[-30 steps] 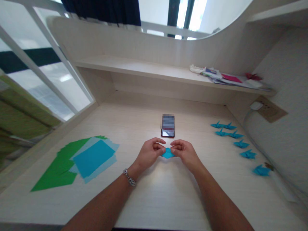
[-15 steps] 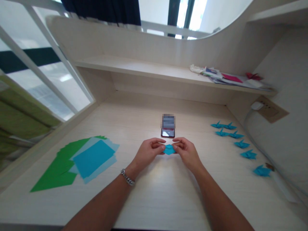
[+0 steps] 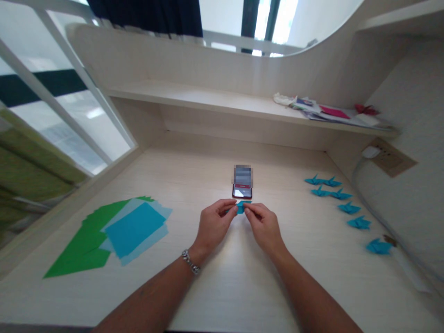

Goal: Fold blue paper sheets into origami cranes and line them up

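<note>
We're pinching a folded bright-blue paper piece (image 3: 240, 209) with our left hand (image 3: 213, 224) and right hand (image 3: 266, 225), long axis roughly side-to-side; can't tell which way it points.

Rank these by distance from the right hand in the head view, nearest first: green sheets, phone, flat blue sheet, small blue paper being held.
1. Small blue paper: held by the right hand.
2. Phone: just beyond the hands.
3. Flat blue sheet: on the left.
4. Green sheets: mostly farther left.
</note>
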The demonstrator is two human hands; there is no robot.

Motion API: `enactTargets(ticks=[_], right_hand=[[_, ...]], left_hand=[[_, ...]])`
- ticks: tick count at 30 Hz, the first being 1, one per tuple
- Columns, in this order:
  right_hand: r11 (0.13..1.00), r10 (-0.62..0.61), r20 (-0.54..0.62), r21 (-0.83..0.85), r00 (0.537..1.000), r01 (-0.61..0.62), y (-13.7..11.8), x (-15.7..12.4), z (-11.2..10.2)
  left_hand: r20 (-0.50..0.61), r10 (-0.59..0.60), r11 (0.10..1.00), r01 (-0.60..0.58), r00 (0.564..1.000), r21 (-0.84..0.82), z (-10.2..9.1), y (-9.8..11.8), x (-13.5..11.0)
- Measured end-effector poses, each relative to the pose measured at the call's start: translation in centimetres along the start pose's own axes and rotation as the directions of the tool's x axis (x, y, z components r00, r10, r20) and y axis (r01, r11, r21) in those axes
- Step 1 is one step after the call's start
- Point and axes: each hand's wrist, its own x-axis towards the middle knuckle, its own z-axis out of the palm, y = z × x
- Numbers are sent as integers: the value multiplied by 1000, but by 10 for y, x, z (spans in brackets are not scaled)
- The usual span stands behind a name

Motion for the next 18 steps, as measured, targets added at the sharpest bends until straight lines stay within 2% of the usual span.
enactTargets(ticks=[3,6,8,11,16,18], right_hand=[[963,142,51,226,989,-150,6,2,5],[856,254,142,427,957,-291,8,4,6],[841,270,170,437,948,-318,9,5,5],[874,299,127,361,946,-325,13,7,3],[844,391,109,354,914,-403,14,10,-1],[830,406,126,363,905,-423,11,10,-3]], left_hand=[[59,66,992,-72,996,107,2,4,-5],[114,84,983,-101,990,155,3,6,-7],[128,84,982,-104,988,155,3,5,-7],[116,82,984,-99,990,149,0,3,-2],[-75,37,977,-21,996,210,-10,2,8],[-56,6,987,3,998,158,-13,3,10]])
